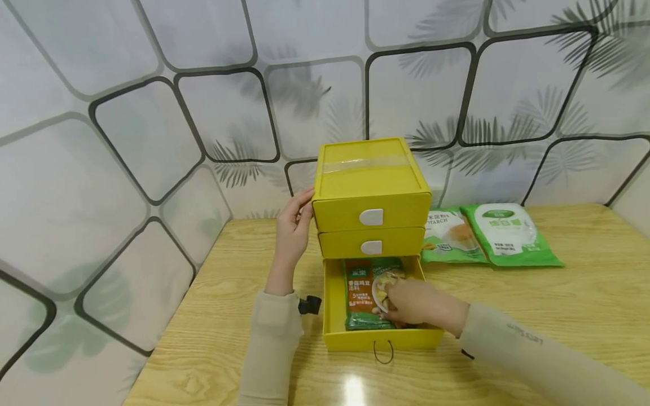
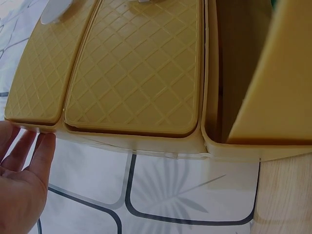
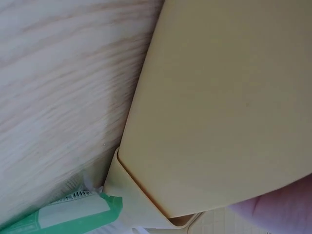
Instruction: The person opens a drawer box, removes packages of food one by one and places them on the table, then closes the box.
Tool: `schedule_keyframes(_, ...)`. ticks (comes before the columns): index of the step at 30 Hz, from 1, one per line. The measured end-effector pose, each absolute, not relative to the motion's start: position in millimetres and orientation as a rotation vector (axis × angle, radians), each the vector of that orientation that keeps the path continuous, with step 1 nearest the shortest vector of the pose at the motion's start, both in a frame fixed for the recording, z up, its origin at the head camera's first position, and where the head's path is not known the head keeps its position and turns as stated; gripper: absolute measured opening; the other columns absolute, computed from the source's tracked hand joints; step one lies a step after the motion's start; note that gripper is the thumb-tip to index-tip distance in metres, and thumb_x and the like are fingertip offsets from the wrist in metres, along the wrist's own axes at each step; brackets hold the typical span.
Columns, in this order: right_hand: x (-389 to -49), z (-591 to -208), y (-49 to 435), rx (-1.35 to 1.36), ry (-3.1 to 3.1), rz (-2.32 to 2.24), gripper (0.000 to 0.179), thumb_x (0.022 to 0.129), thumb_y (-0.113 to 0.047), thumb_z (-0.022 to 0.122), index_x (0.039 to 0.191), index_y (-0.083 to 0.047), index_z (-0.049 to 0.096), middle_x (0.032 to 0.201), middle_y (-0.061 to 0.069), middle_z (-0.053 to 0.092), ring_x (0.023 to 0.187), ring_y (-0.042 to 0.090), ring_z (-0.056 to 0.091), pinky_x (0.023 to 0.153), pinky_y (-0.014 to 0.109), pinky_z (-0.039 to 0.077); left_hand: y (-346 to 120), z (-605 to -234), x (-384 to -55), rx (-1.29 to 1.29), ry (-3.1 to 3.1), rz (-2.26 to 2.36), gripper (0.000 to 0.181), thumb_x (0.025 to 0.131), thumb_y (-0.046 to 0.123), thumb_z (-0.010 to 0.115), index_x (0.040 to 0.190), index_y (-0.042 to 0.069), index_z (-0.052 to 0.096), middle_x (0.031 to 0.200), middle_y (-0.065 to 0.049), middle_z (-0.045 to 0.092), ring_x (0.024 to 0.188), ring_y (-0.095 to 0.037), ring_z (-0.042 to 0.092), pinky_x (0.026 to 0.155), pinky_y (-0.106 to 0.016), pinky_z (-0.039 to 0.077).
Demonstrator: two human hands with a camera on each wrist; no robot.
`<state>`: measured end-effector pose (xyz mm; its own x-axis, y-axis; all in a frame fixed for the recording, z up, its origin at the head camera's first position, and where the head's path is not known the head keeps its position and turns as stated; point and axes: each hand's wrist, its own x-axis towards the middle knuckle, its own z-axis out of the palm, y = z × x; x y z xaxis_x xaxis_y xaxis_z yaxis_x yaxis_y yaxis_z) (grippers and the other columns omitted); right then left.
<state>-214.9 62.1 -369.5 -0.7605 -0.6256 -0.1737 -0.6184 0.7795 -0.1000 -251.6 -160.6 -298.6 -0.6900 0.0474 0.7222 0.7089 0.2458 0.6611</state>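
Observation:
A yellow drawer unit has its bottom drawer pulled out. Inside lies a green and red soup mix packet with a food picture on its face. My right hand reaches into this drawer from the right, bent fingers over the packet's right part. Whether they pinch it or only press on it I cannot tell. At the upper left side of the unit, my left hand touches the wall with extended fingers. In the right wrist view, the yellow drawer wall hides most of the right hand.
Two green and white bags lie on the wooden table, right of the unit: a starch bag and another bag. A patterned wall stands behind. The upper drawers have white handles; a thin loop hangs from the bottom drawer's front.

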Motion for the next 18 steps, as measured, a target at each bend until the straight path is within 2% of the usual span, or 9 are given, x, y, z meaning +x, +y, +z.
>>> schedule_keyframes(4, -216.6, -369.5, 63.6, -0.998, 2.725, -0.199, 0.021, 0.083, -0.032, 0.061, 0.079, -0.012, 0.056, 0.068, 0.000, 0.050, 0.051, 0.011, 0.046, 0.054, 0.030, 0.043, -160.6, -298.6, -252.2, -0.696, -1.932, -1.488, 0.027, 0.091, -0.005, 0.041, 0.114, -0.014, 0.051, 0.122, -0.025, 0.047, 0.109, -0.032, 0.048, 0.073, -0.050, 0.045)
schedule_keyframes(9, -219.1, -369.6, 65.4, -1.093, 2.669, -0.382, 0.015, 0.086, -0.022, 0.058, 0.077, -0.010, 0.055, 0.053, -0.004, 0.042, 0.043, 0.007, 0.036, 0.046, 0.024, 0.035, -160.3, -297.9, -251.9, -0.695, -1.927, -1.465, 0.026, 0.091, -0.005, 0.042, 0.113, -0.014, 0.052, 0.121, -0.025, 0.047, 0.107, -0.032, 0.049, 0.073, -0.048, 0.046)
schedule_keyframes(12, -219.9, -369.4, 64.5, -1.128, 2.653, -0.458, 0.015, 0.085, -0.020, 0.058, 0.076, -0.010, 0.053, 0.053, -0.005, 0.041, 0.044, 0.006, 0.036, 0.044, 0.023, 0.033, -160.3, -297.6, -251.8, -0.694, -1.929, -1.460, 0.026, 0.091, -0.005, 0.042, 0.113, -0.014, 0.052, 0.121, -0.025, 0.047, 0.106, -0.032, 0.049, 0.072, -0.049, 0.046)
schedule_keyframes(18, -220.0, -368.6, 63.8, -1.140, 2.619, -0.598, 0.014, 0.084, -0.019, 0.059, 0.081, -0.006, 0.056, 0.054, -0.006, 0.042, 0.044, 0.004, 0.034, 0.042, 0.021, 0.029, -160.5, -297.0, -251.3, -0.680, -1.944, -1.458, 0.026, 0.091, -0.004, 0.043, 0.113, -0.013, 0.052, 0.122, -0.024, 0.048, 0.106, -0.030, 0.050, 0.071, -0.037, 0.049)
